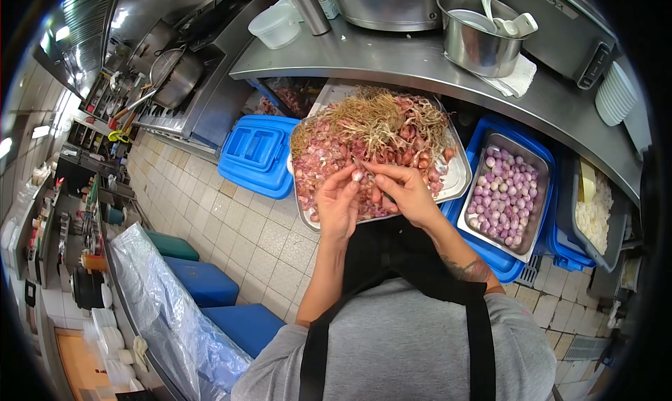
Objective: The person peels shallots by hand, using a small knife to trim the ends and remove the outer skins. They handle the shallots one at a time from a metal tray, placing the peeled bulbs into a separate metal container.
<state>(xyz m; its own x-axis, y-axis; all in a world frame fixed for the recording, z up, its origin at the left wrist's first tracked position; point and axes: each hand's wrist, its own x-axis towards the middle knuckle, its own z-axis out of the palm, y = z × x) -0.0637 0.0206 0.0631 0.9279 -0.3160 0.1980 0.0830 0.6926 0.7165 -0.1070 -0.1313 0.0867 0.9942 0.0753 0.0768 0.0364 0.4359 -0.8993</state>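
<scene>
Over a large metal tray heaped with shallots, loose skins and dry roots, both my hands meet around one small shallot. My left hand pinches it between thumb and fingertips, its pale, peeled side facing up. My right hand is closed too, thumb and forefinger pressed together at the shallot's top. A thin dark piece, like a small knife handle, shows under the right hand's curled fingers; I cannot tell exactly what it is. Unpeeled reddish shallots and a pile of stringy roots lie beyond my fingers.
Peeled purple shallots fill a steel pan on a blue container at right. Further right stands a grey tub with white pieces. A steel counter bearing a pot overhangs the tray's far side. A blue lid sits left.
</scene>
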